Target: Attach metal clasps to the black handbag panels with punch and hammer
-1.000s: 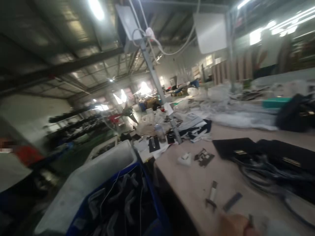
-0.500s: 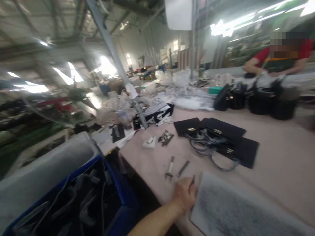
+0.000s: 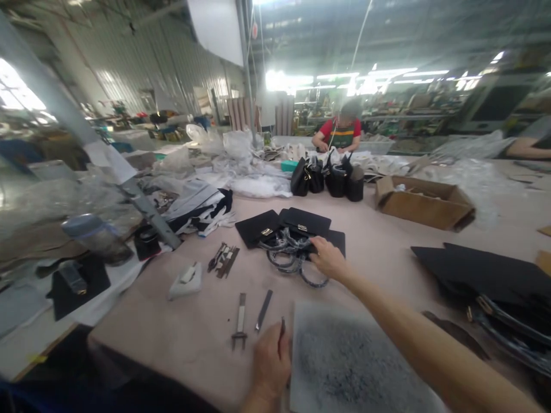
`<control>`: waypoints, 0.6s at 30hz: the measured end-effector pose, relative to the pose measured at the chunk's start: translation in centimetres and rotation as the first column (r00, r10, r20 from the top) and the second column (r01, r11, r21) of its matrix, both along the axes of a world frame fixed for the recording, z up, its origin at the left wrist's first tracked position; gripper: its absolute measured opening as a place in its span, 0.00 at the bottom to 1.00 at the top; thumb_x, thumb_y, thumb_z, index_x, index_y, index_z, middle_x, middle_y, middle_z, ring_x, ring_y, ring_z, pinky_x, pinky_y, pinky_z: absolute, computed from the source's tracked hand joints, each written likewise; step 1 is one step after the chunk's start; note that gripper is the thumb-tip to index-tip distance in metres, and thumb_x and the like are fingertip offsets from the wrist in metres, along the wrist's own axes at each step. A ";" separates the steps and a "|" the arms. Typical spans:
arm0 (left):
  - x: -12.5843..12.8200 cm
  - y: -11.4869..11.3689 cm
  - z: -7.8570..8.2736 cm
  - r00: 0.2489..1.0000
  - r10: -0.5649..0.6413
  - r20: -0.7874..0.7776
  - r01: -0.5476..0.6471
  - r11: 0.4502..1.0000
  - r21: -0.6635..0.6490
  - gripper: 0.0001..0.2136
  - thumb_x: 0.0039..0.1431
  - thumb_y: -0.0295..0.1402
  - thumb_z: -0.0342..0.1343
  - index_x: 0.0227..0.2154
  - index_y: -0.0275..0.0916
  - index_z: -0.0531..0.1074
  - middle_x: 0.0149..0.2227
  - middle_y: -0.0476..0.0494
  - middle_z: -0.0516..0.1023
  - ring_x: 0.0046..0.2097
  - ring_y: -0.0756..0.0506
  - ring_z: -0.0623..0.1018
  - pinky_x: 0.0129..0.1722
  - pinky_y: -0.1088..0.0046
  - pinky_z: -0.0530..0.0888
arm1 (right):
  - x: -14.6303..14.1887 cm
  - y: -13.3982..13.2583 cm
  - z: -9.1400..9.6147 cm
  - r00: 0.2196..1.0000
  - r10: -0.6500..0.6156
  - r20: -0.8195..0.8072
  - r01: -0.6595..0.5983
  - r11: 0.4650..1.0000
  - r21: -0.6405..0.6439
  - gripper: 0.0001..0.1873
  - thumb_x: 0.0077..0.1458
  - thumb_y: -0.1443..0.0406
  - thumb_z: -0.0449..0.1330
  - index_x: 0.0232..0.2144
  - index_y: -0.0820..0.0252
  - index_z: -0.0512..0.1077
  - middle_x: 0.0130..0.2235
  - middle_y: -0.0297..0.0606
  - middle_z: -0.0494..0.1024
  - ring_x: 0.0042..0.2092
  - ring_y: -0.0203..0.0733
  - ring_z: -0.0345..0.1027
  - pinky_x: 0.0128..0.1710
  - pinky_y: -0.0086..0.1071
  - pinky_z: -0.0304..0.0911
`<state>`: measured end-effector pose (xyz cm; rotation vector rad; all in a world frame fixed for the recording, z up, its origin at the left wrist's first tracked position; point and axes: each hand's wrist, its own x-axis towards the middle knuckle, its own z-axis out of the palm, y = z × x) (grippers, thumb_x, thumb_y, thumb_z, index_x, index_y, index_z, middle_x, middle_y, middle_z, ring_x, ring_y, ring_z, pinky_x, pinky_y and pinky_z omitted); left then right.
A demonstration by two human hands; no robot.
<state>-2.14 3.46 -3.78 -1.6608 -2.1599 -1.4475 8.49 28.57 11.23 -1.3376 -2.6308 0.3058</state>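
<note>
My left hand [image 3: 270, 362] rests at the near edge of the table, fingers closed round a thin dark tool [image 3: 282, 331] beside a grey speckled pad [image 3: 344, 361]. My right hand [image 3: 328, 257] reaches forward onto a pile of black flat bag panels with straps [image 3: 293, 235]; its fingers curl over the straps, but whether they grip is unclear. Two flat metal tools [image 3: 249, 312] lie just ahead of my left hand.
A white block [image 3: 186, 279] and small metal parts [image 3: 222, 259] lie to the left. Black bags [image 3: 327, 179], a cardboard box [image 3: 424, 202], white cloth and a slanted pole [image 3: 142, 206] stand further back. More black panels [image 3: 486, 275] lie at right. A person in red [image 3: 340, 133] works opposite.
The view swung right, away from the blue bin. My right arm came into view and reached onto the black panels. My left hand stayed on the thin tool by the pad.
</note>
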 end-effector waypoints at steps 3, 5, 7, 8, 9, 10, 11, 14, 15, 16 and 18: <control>0.0 0.1 -0.5 1.000 0.007 -0.023 -0.007 0.999 0.034 0.14 0.71 0.33 0.44 0.40 0.38 0.76 0.32 0.40 0.82 0.34 0.44 0.84 0.35 0.71 0.80 | -6.1 0.8 -1.4 0.996 0.039 0.078 -0.034 0.997 -0.063 0.23 0.64 0.59 0.61 0.58 0.61 0.69 0.57 0.48 0.73 0.53 0.47 0.71 0.53 0.41 0.67; 0.0 0.2 -0.7 0.999 0.024 -0.039 -0.022 0.998 0.057 0.14 0.72 0.34 0.45 0.41 0.37 0.75 0.33 0.40 0.82 0.35 0.44 0.84 0.35 0.71 0.80 | -8.1 1.5 -1.4 0.993 0.027 0.111 -0.017 0.996 -0.091 0.22 0.64 0.55 0.60 0.54 0.62 0.71 0.50 0.45 0.76 0.47 0.44 0.73 0.49 0.42 0.70; -0.1 0.3 -0.8 0.999 0.024 -0.044 -0.022 0.998 0.056 0.13 0.72 0.33 0.45 0.41 0.37 0.75 0.33 0.40 0.82 0.35 0.44 0.84 0.35 0.71 0.80 | -8.4 2.3 -0.5 0.993 -0.016 0.118 0.026 0.996 -0.084 0.20 0.65 0.53 0.59 0.50 0.62 0.72 0.47 0.42 0.77 0.45 0.42 0.73 0.47 0.42 0.71; -0.2 0.2 -0.8 0.999 0.019 -0.047 -0.016 0.999 0.051 0.13 0.72 0.33 0.45 0.41 0.37 0.75 0.33 0.40 0.82 0.34 0.44 0.84 0.34 0.72 0.80 | -8.0 2.7 0.1 0.993 -0.042 0.111 0.050 0.996 -0.069 0.19 0.65 0.53 0.59 0.48 0.62 0.72 0.47 0.41 0.76 0.45 0.42 0.72 0.47 0.42 0.70; -0.2 0.2 -0.7 0.999 0.012 -0.050 -0.010 0.999 0.044 0.13 0.72 0.33 0.45 0.40 0.37 0.75 0.33 0.40 0.82 0.34 0.44 0.83 0.34 0.72 0.79 | -7.4 3.1 0.9 0.993 -0.067 0.101 0.072 0.996 -0.051 0.17 0.66 0.55 0.57 0.47 0.62 0.73 0.47 0.42 0.76 0.45 0.42 0.72 0.47 0.42 0.69; -0.3 0.1 -0.6 0.999 0.006 -0.052 -0.004 0.999 0.036 0.13 0.72 0.33 0.45 0.40 0.37 0.75 0.33 0.40 0.82 0.34 0.44 0.83 0.34 0.72 0.79 | -6.4 3.3 1.7 0.992 -0.088 0.087 0.091 0.995 -0.031 0.15 0.67 0.57 0.56 0.46 0.63 0.73 0.46 0.42 0.77 0.45 0.42 0.72 0.47 0.41 0.68; -0.4 0.0 -0.6 0.999 0.002 -0.051 -0.001 1.000 0.026 0.13 0.72 0.33 0.45 0.40 0.36 0.75 0.33 0.40 0.82 0.33 0.44 0.83 0.33 0.71 0.79 | -5.2 3.3 2.4 0.992 -0.103 0.071 0.104 0.995 -0.009 0.13 0.68 0.60 0.54 0.46 0.63 0.72 0.46 0.44 0.77 0.45 0.43 0.71 0.47 0.40 0.67; -0.6 -0.2 -0.6 0.999 -0.004 -0.036 0.003 1.000 -0.022 0.13 0.71 0.33 0.46 0.39 0.36 0.75 0.31 0.40 0.81 0.32 0.44 0.82 0.33 0.71 0.77 | -0.4 0.9 3.9 0.996 -0.089 0.021 0.088 0.995 0.042 0.13 0.67 0.65 0.49 0.45 0.63 0.72 0.44 0.48 0.77 0.44 0.46 0.70 0.45 0.38 0.62; -0.7 -0.3 -0.6 1.000 -0.009 -0.025 0.008 0.999 -0.041 0.12 0.70 0.33 0.46 0.39 0.36 0.75 0.31 0.40 0.81 0.32 0.44 0.81 0.33 0.71 0.76 | 1.5 -0.8 4.0 0.998 -0.061 0.005 0.061 0.997 0.052 0.13 0.66 0.65 0.49 0.44 0.62 0.72 0.44 0.47 0.77 0.44 0.46 0.70 0.45 0.37 0.61; -0.8 -0.4 -0.7 1.000 -0.012 -0.011 0.012 0.998 -0.057 0.12 0.70 0.33 0.47 0.39 0.36 0.75 0.30 0.40 0.80 0.32 0.44 0.81 0.32 0.71 0.75 | 3.5 -3.1 3.8 0.999 -0.031 -0.011 0.032 0.998 0.059 0.12 0.66 0.65 0.50 0.43 0.62 0.72 0.44 0.47 0.77 0.44 0.46 0.70 0.44 0.36 0.61; -0.9 -0.5 -0.8 0.999 -0.009 0.031 0.012 0.997 -0.080 0.11 0.69 0.33 0.48 0.38 0.37 0.75 0.30 0.41 0.80 0.31 0.44 0.80 0.32 0.72 0.73 | 7.6 -8.8 2.5 0.998 0.044 -0.037 -0.042 0.998 0.055 0.10 0.64 0.66 0.50 0.41 0.60 0.72 0.41 0.44 0.78 0.40 0.43 0.70 0.41 0.34 0.62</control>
